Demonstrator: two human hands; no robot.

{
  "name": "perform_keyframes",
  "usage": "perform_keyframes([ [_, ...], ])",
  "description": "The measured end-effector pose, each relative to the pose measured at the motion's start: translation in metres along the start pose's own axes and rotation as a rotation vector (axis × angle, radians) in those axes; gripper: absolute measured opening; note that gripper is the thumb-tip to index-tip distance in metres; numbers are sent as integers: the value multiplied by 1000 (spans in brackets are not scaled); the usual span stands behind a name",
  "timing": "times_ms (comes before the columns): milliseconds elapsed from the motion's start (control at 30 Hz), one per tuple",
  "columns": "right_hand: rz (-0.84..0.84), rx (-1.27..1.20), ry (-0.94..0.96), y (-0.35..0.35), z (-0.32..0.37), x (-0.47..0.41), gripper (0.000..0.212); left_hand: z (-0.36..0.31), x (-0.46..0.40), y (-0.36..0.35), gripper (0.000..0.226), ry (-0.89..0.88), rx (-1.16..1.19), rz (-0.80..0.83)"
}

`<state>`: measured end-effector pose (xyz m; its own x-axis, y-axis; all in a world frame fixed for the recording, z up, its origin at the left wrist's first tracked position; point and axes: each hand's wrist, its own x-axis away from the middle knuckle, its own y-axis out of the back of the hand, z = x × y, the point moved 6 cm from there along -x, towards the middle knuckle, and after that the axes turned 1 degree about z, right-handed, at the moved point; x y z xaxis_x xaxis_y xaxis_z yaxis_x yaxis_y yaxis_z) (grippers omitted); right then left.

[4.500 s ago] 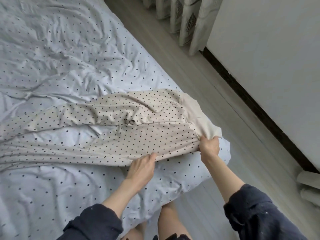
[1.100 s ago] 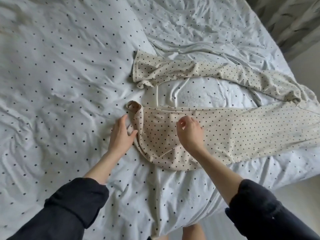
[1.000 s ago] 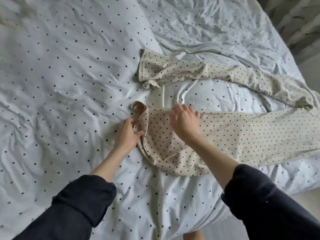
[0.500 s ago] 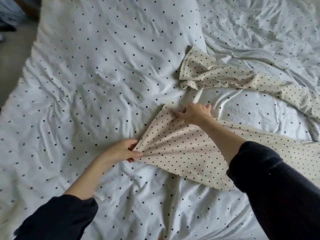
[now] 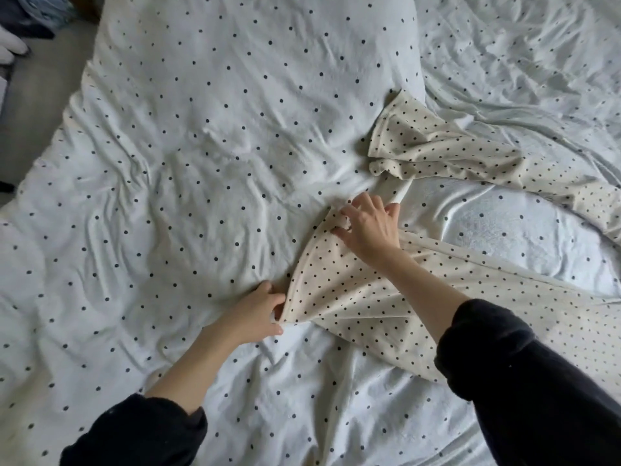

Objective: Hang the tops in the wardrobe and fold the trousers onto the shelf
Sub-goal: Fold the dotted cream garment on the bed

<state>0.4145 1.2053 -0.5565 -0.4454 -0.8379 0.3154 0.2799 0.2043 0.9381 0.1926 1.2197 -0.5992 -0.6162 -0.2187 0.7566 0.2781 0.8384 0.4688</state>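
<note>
Cream trousers with small black dots [image 5: 356, 297] lie spread on the bed, their two legs running off to the right. The far leg's hem [image 5: 410, 136] lies crumpled above the near one. My left hand [image 5: 255, 314] pinches the near corner of the near leg's hem. My right hand [image 5: 369, 227] grips the far corner of that same hem, fingers curled into the cloth. Between the hands the hem is pulled into a taut edge. The waist of the trousers is out of view to the right.
A white duvet with dark dots [image 5: 201, 163] covers the bed, rumpled all over. Grey floor [image 5: 30, 95] shows at the top left, with dark and pale items [image 5: 20, 31] heaped in the corner.
Earlier I held the waistband by the bed's edge; now both hands are at the leg's hem. In the last second the hem has been drawn out flat and taut between them.
</note>
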Motion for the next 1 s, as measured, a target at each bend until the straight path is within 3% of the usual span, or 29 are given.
perform_keyframes([
  [100,-96,-120,-52,4,1,1,24,0,-3,2,39,17,-18,-145],
  [233,-119,-410,-164,27,-7,-11,27,3,6,14,49,-63,84,-328],
  [300,-150,-475,-215,43,-14,-19,29,6,8,17,49,-85,137,-331],
  [500,-138,-647,-220,63,-8,-40,29,16,18,30,42,-6,647,-295],
  [667,-130,-654,-187,68,5,-49,26,16,27,28,32,-22,737,-161],
  [800,-121,-657,-170,67,1,-49,24,9,32,14,6,-68,800,-56],
  [1000,-143,-622,-216,68,-19,-41,25,9,31,11,7,-86,932,-172],
])
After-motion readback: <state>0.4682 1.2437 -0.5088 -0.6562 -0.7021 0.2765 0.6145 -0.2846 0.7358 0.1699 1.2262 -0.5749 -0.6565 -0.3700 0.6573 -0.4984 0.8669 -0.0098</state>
